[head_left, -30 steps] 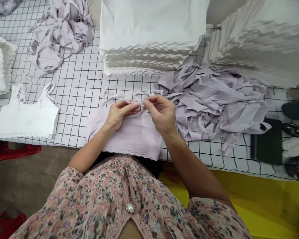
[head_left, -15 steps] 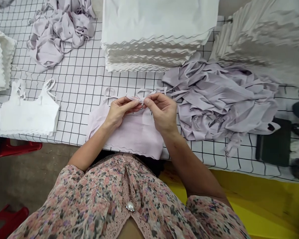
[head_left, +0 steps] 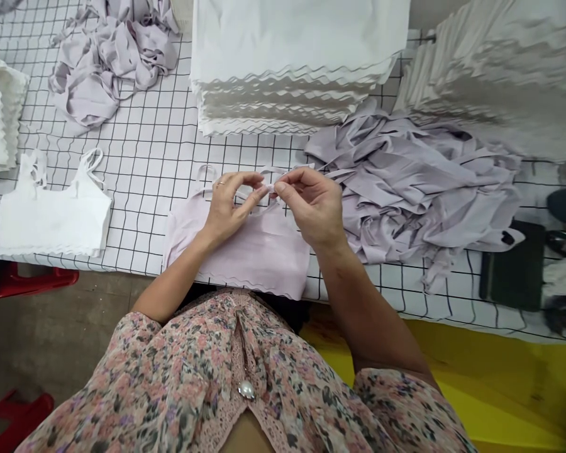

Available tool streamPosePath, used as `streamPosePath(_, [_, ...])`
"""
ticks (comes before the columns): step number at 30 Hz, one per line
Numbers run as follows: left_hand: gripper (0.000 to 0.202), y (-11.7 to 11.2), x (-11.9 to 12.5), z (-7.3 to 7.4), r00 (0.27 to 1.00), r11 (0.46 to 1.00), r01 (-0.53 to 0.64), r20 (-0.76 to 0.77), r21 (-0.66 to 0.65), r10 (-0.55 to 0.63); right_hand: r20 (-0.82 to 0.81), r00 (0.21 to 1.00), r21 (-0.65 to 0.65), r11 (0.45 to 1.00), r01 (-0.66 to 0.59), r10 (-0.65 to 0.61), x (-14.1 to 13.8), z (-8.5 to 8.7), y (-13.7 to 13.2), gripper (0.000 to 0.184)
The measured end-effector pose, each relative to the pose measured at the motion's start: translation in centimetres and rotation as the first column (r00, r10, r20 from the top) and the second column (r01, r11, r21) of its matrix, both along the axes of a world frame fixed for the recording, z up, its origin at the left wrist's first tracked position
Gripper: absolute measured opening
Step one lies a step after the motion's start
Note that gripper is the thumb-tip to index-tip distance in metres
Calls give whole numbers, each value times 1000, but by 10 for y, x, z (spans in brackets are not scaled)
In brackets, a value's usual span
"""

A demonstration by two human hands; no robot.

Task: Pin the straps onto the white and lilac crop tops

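A pale lilac strappy top (head_left: 259, 255) lies flat at the table's front edge, scalloped hem towards me. My left hand (head_left: 229, 204) pinches its thin shoulder strap (head_left: 270, 189) between thumb and forefinger, just above the neckline. Close against it, my right hand (head_left: 315, 204) pinches the same strap from the other side. The fingertips nearly meet, and whatever small detail lies between them is partly hidden. A loop of the other strap stands up beyond my left hand.
A lilac cloth heap (head_left: 419, 182) lies right of the top, a smaller lilac heap (head_left: 108, 63) far left. White fabric stacks (head_left: 292, 94) stand behind. White tops (head_left: 54, 217) lie left. A dark flat object (head_left: 513, 270) sits right; red stools (head_left: 33, 281) stand below.
My left fingers have lifted and spread a little, with thumb and forefinger still at the strap. My right hand has shifted slightly right and turned. The top stays in place.
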State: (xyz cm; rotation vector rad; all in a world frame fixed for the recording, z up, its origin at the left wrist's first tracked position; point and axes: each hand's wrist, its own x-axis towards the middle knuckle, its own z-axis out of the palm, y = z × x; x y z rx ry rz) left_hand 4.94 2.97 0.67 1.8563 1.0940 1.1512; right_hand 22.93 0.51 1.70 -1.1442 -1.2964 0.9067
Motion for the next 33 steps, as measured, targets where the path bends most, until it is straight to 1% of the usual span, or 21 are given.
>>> streamPosePath(3, [28,0,0,-2,1000,999,26,3,-20,-26,-12,1000,4,1000,12,-12,1,-1,2,21])
streamPosePath(5, [32,1,1,-3,996,998,47,77,-49,-43,-19,1000,-12,1000,21,-21,1,-3,3,20])
streamPosePath(8, [34,2,1,-5,973,985,114,214,-128,-85,-46,998,-17,999,37,-38,-1,-3,3,15])
streamPosePath(10, [36,3,1,-5,960,976,129,269,-176,-79,-63,997,-10,999,50,-51,-2,-3,4,10])
streamPosePath(13, [44,3,1,-5,957,971,117,284,-210,-54,-64,996,7,998,64,-64,-3,-1,5,6])
streamPosePath(15, [48,4,1,-4,955,960,136,289,-245,-62,-47,996,22,997,72,-71,-3,-1,5,5])
streamPosePath(18, [54,5,1,-2,930,914,208,360,-349,-74,-17,997,36,996,81,-81,-2,-2,6,4])
streamPosePath(21, [58,6,1,-1,885,833,316,457,-454,-87,-15,998,48,997,67,-66,0,-6,6,3])
streamPosePath(23, [57,6,1,1,857,789,376,507,-485,-96,-12,999,55,997,47,-46,1,-10,6,4])
streamPosePath(25, [56,5,1,3,839,775,394,537,-495,-84,4,999,64,997,34,-35,0,-11,6,3])
streamPosePath(27, [54,5,1,4,832,778,390,550,-493,-69,46,998,91,995,41,-45,-1,-11,4,4])
streamPosePath(29, [52,4,1,4,829,783,388,555,-487,-65,156,984,150,987,63,-87,-3,-8,1,8])
streamPosePath(31, [51,3,1,3,825,781,390,562,-488,-61,314,937,234,969,77,-150,-5,-6,-2,10])
streamPosePath(33, [52,3,1,2,817,769,394,575,-503,-42,445,872,309,949,68,-207,-6,-6,-4,11])
